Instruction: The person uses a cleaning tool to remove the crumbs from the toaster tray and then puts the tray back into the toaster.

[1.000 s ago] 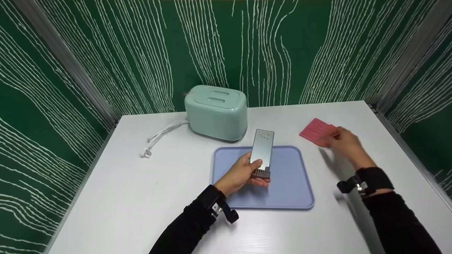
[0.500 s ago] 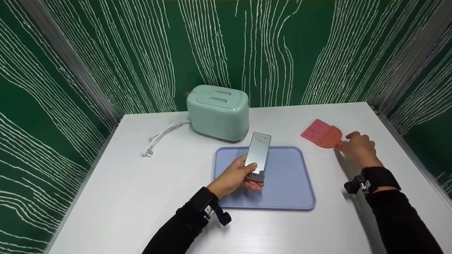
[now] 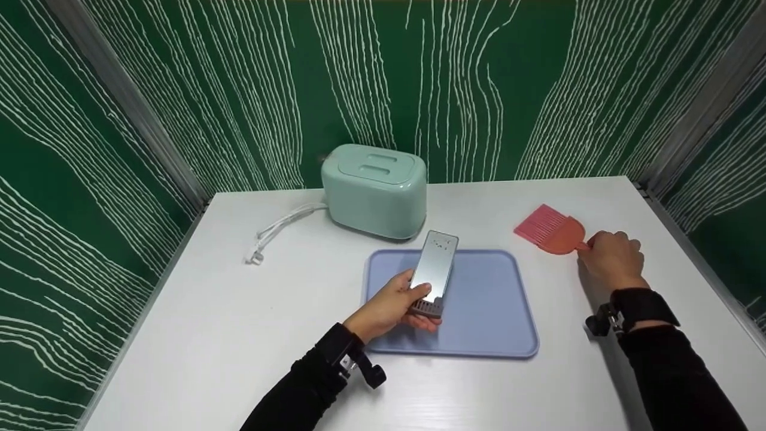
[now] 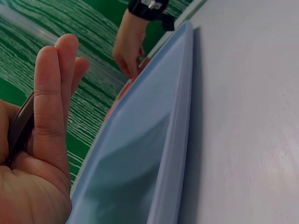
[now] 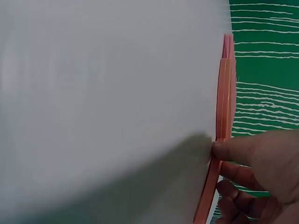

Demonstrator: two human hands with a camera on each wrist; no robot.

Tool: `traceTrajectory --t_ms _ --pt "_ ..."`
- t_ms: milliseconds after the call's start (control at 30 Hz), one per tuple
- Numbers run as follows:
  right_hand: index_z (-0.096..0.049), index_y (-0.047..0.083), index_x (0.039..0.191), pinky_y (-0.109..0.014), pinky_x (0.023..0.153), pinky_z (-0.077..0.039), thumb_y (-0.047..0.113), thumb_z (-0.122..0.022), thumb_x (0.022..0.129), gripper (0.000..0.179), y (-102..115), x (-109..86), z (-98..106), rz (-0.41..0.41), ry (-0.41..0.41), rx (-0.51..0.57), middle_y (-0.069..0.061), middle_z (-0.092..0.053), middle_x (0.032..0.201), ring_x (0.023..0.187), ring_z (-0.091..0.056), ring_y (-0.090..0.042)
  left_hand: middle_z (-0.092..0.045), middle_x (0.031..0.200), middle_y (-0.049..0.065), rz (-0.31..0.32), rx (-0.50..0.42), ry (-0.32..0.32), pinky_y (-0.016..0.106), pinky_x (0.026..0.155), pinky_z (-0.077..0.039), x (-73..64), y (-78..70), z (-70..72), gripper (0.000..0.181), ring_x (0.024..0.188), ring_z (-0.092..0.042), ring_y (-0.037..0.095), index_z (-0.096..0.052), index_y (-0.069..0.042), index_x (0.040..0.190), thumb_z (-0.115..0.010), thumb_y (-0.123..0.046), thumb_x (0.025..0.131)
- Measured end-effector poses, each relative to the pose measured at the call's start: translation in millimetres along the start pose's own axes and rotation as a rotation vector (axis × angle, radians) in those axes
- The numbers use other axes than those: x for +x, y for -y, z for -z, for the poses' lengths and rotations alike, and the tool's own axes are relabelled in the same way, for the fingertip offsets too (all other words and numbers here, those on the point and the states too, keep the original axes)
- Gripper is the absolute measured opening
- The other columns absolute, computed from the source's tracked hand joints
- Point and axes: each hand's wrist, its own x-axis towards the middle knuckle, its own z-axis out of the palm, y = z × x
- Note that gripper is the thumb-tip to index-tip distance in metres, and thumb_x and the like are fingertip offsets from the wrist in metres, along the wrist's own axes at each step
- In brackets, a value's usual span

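My left hand [image 3: 383,308] holds a silver crumb tray [image 3: 435,263] with a grey slotted end, its thumb on top. Small specks lie near the far end of that metal surface. In the left wrist view, only the crumb tray's dark edge [image 4: 21,123] shows beside several fairly straight fingers [image 4: 48,102]. On the table's right side, my right hand [image 3: 615,260] pinches the handle of a brush [image 3: 561,234] with pink bristles and a rounded orange head. Seen from the right wrist, the brush [image 5: 224,98] appears edge-on, thumb and fingers on its handle.
A blue serving tray [image 3: 491,335] lies on the white table [image 3: 269,335] beneath my left hand. Behind it stands a mint-green toaster [image 3: 374,197]. Its white cord and plug [image 3: 254,254] stretch to the left. Green walls [image 3: 479,90] with white lines enclose the table.
My right hand has shifted from the brush's head to the end of its handle and pinches it there. The left hand has drawn slightly nearer with the crumb tray.
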Motion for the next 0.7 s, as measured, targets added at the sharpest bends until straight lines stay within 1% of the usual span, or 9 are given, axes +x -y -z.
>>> traceTrajectory --t_ms 100,167,233,300,400,467,567,633,700 --pt "-0.073 -0.013 0.097 -0.057 0.067 -0.046 0.02 -0.066 0.099 0.034 0 -1.5 2 0.011 0.015 0.007 -0.037 -0.065 0.096 0.094 -0.056 -0.059 -0.078 0.084 0.019 -0.004 0.0 0.002 0.029 0.059 -0.064 -2.3 -0.2 1.8 0.032 0.069 -0.08 0.024 -0.049 -0.008 0.146 -0.047 -0.019 0.116" --pt "-0.073 -0.009 0.088 -0.05 0.062 -0.046 0.022 -0.068 0.098 0.033 0 -2.3 5 0.007 0.054 0.03 -0.03 -0.067 0.087 0.085 -0.06 -0.051 -0.078 0.083 0.018 -0.004 0.0 0.0 0.029 0.059 -0.064 -3.6 0.2 3.1 0.032 0.068 -0.08 0.024 -0.049 -0.007 0.145 -0.047 -0.018 0.116" --pt "-0.069 -0.003 0.077 -0.042 0.057 -0.043 0.026 -0.067 0.097 0.034 1 -2.8 8 -0.01 0.116 0.067 -0.018 -0.065 0.074 0.074 -0.059 -0.039 -0.078 0.083 0.018 -0.003 0.001 -0.001 0.029 0.059 -0.064 -5.0 0.5 4.3 0.033 0.068 -0.08 0.024 -0.048 -0.007 0.147 -0.047 -0.018 0.116" --pt "-0.065 0.005 0.071 -0.035 0.055 -0.041 0.029 -0.066 0.096 0.035 2 -2.9 12 -0.036 0.186 0.115 -0.006 -0.059 0.064 0.066 -0.056 -0.027 -0.078 0.083 0.018 0.001 0.003 -0.001 0.029 0.06 -0.064 -6.5 0.9 5.5 0.034 0.069 -0.08 0.024 -0.047 -0.007 0.148 -0.047 -0.018 0.116" --pt "-0.054 0.015 0.065 -0.032 0.057 -0.037 0.035 -0.063 0.096 0.038 5 -2.6 17 -0.107 0.292 0.205 0.004 -0.048 0.059 0.063 -0.048 -0.018 -0.078 0.084 0.018 0.003 0.005 0.002 0.029 0.06 -0.064 -8.2 1.7 7.0 0.036 0.069 -0.08 0.023 -0.046 -0.008 0.15 -0.047 -0.018 0.116" --pt "-0.052 0.018 0.066 -0.032 0.059 -0.037 0.038 -0.062 0.096 0.037 6 -2.3 20 -0.146 0.361 0.259 0.006 -0.048 0.06 0.064 -0.048 -0.016 -0.078 0.083 0.018 0.004 0.0 0.004 0.029 0.06 -0.064 -9.1 2.3 7.9 0.036 0.069 -0.08 0.023 -0.046 -0.008 0.15 -0.047 -0.018 0.116" --pt "-0.064 0.016 0.079 -0.03 0.063 -0.041 0.037 -0.058 0.099 0.03 9 -3.1 23 -0.187 0.475 0.38 0.008 -0.061 0.066 0.069 -0.057 -0.012 -0.078 0.081 0.018 0.008 -0.012 0.007 0.029 0.058 -0.064 -9.9 2.8 8.6 0.035 0.067 -0.079 0.023 -0.046 -0.007 0.149 -0.047 -0.017 0.116" --pt "-0.071 0.012 0.091 -0.027 0.066 -0.045 0.033 -0.057 0.102 0.027 9 -4.2 23 -0.185 0.53 0.458 0.008 -0.067 0.071 0.071 -0.062 -0.008 -0.078 0.08 0.018 0.01 -0.016 0.013 0.029 0.058 -0.064 -10.4 3.4 8.9 0.035 0.066 -0.079 0.023 -0.045 -0.007 0.149 -0.046 -0.017 0.116" --pt "-0.073 0.01 0.096 -0.025 0.065 -0.045 0.028 -0.056 0.103 0.026 9 -5.6 22 -0.183 0.559 0.53 0.008 -0.069 0.073 0.069 -0.061 -0.006 -0.078 0.079 0.018 0.014 -0.018 0.018 0.029 0.058 -0.064 -10.4 3.9 9.1 0.035 0.066 -0.079 0.023 -0.044 -0.007 0.15 -0.046 -0.016 0.116"
